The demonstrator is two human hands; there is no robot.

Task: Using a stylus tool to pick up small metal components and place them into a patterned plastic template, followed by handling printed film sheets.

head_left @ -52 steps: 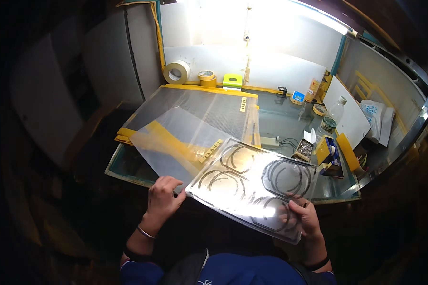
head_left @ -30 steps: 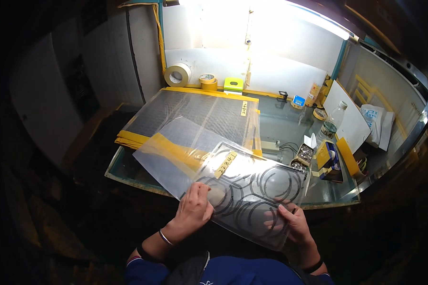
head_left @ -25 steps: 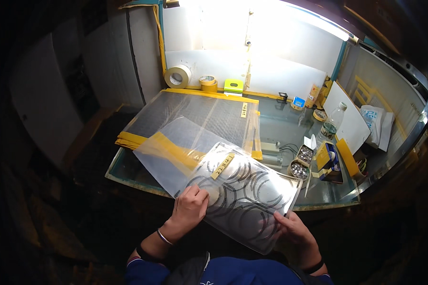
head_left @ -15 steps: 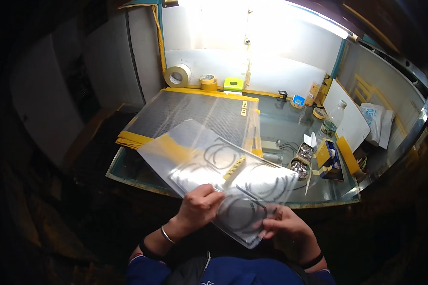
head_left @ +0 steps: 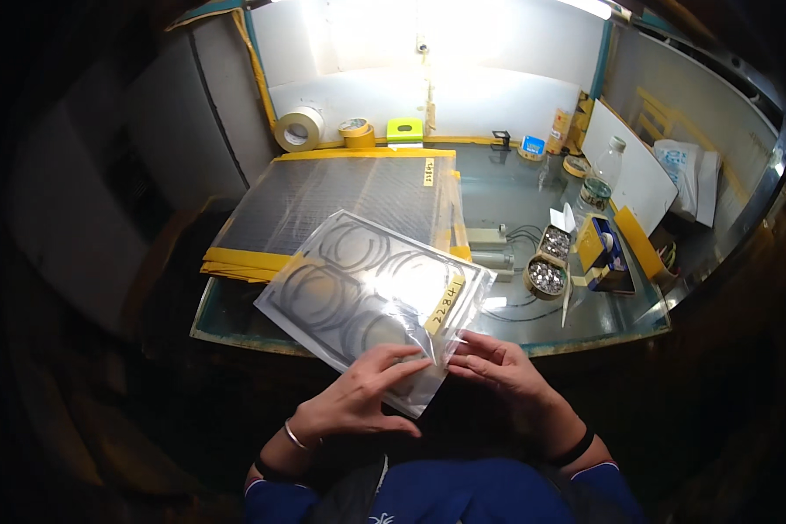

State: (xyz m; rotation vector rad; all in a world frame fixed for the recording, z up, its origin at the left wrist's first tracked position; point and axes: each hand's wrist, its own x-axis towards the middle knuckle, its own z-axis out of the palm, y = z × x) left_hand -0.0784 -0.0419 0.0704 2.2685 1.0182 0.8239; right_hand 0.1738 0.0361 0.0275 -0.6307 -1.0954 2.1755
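Sleeve [head_left: 473,302] — patterned sheet [head_left: 321,286] inside; tub [head_left: 546,296] w/ bits [head_left: 548,276].

Ring-patterned film [head_left: 323,297] now fills its clear sleeve [head_left: 479,297]

The film, jutting well out to the right moments ago, now reaches the sleeve's left end; the yellow label [head_left: 443,306], earlier by the film's left end, sits near its right. The left hand [head_left: 368,382], then curled at the near edge, has spread its thumb. The right hand [head_left: 511,374] has left the film's lower corner for the sleeve's right edge. A round container [head_left: 546,278] of silvery pieces, first hidden, is uncovered.
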